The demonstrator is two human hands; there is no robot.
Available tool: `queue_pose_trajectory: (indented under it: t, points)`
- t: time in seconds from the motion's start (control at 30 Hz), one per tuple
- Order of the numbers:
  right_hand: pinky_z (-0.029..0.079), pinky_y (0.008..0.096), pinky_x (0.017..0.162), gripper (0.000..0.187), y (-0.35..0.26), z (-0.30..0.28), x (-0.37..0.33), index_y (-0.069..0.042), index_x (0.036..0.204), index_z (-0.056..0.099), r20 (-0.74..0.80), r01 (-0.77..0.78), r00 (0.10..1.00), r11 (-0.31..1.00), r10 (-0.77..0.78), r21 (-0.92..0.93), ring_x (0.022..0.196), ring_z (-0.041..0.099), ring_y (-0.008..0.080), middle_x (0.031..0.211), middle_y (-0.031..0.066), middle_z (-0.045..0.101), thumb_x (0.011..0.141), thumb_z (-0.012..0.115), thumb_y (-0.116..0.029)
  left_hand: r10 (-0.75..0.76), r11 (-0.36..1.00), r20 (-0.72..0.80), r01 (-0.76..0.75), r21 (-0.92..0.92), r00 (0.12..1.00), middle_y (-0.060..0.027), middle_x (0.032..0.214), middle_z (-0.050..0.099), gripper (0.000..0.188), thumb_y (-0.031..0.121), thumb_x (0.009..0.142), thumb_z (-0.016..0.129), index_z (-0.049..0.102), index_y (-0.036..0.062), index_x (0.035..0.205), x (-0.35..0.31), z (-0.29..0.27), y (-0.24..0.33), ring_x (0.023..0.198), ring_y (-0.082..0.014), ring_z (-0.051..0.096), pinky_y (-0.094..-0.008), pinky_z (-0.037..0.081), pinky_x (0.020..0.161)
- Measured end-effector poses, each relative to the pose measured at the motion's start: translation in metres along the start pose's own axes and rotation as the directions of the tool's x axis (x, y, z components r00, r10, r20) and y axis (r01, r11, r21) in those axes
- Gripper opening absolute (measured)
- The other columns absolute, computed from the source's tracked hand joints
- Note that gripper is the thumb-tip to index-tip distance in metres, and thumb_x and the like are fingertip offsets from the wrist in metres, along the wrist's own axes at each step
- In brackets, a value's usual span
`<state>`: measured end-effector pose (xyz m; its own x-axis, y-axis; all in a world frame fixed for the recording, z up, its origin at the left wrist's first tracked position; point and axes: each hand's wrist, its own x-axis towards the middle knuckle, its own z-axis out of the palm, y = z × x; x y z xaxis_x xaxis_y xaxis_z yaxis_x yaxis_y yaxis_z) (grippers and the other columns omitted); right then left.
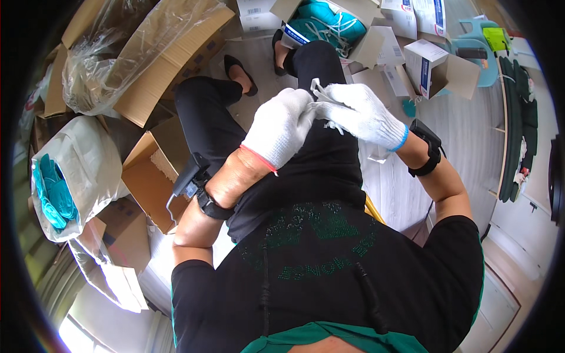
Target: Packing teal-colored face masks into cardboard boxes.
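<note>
Fingers (305,117) pinch white strip (315,86) over lap (329,162), apart from carton edges (170,75).

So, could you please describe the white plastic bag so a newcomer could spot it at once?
Find the big brown carton, upper left, draped with clear film. Below it in the picture is the white plastic bag, set apart from nearby brown boxes by the teal bundle in its mouth.

White gloves (272,134), red-edged on left hand (281,122), blue-edged on right hand (360,113); beyond both, a white-tied teal bundle (323,28).
</note>
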<state>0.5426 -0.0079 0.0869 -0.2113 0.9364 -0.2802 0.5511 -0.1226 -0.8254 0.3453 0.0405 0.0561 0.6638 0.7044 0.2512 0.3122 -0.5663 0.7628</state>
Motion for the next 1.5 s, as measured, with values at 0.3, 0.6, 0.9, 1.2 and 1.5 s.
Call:
queue_pose_trajectory:
  t: [0.3,0.6,0.9,1.2,1.5]
  points:
    - [0.052,0.0257,0.069,0.017,0.009,-0.027,-0.027,0.006,0.098,0.063,0.090,-0.108,0.992,0.943,0.084,0.316,0.079,0.063,0.0101,0.095,0.0101,0.070,0.090,0.061,-0.009,-0.264,0.694,0.534,0.542,-0.473,0.803,-0.0002,0.072,0.059,0.022,0.020,0.095,0.054,0.062,0.0004,0.089,-0.011,-0.047,0.011,0.064,-0.0049,0.053,-0.0218,0.041,0.056]
    - [0.053,0.0272,0.074,0.012,0.010,-0.022,-0.024,0.002,0.093,0.065,0.183,-0.206,0.972,0.904,0.146,0.375,0.083,0.064,0.0116,0.088,0.0070,0.069,0.090,0.063,-0.010,-0.350,0.195,0.710,0.789,-0.583,0.611,0.0037,0.063,0.045,0.026,0.025,0.091,0.059,0.056,0.0050,0.074,-0.037,-0.086,-0.011,0.048,-0.0018,0.035,-0.0183,0.024,0.044]
    - [0.052,0.0267,0.072,0.012,0.003,-0.024,-0.020,0.004,0.092,0.067,0.271,-0.176,0.955,0.963,0.117,0.205,0.087,0.065,0.0134,0.085,0.0074,0.068,0.088,0.063,-0.007,-0.278,0.317,0.645,0.702,-0.638,0.712,0.0030,0.073,0.050,0.076,0.068,0.052,0.080,0.060,0.0012,0.082,-0.072,-0.112,-0.019,0.066,-0.0029,0.049,-0.0159,0.038,0.058]
    - [0.050,0.0166,0.055,0.025,0.061,-0.069,-0.033,0.001,0.115,0.059,-0.319,0.019,0.941,0.919,0.116,0.393,0.077,0.062,0.0093,0.099,0.0081,0.064,0.099,0.049,-0.016,-0.717,0.211,0.294,0.599,-0.772,0.632,0.0057,0.059,0.038,0.021,0.019,0.091,0.049,0.048,0.0102,0.072,-0.105,-0.184,-0.051,0.041,-0.0019,0.026,-0.0183,0.019,0.038]
    - [0.040,0.0177,0.057,0.023,-0.003,-0.009,0.021,-0.003,0.104,0.068,-0.159,-0.080,0.969,0.848,0.190,0.524,0.066,0.052,0.0025,0.079,-0.0025,0.061,0.094,0.061,-0.023,-0.316,0.336,0.342,0.441,-0.832,0.885,-0.0034,0.084,0.065,0.028,0.023,0.090,0.065,0.065,-0.0003,0.105,-0.010,-0.003,-0.008,0.072,-0.0089,0.058,-0.0230,0.047,0.066]
